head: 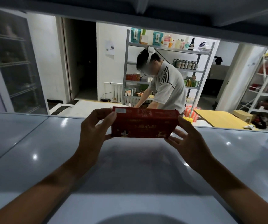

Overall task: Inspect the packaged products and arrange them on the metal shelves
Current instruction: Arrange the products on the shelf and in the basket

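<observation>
Flat red cardboard product box [144,122] is held above the glossy grey metal shelf [33,143], long axis left-right. Left hand [94,126] and right hand [189,139] each pinch one short end, equally near. Placement looks like straight down or forward.

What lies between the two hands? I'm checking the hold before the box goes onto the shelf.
Only the red box: the left hand holds its left end, the right hand its right end, above the bare shelf. The head view shows this.
</observation>
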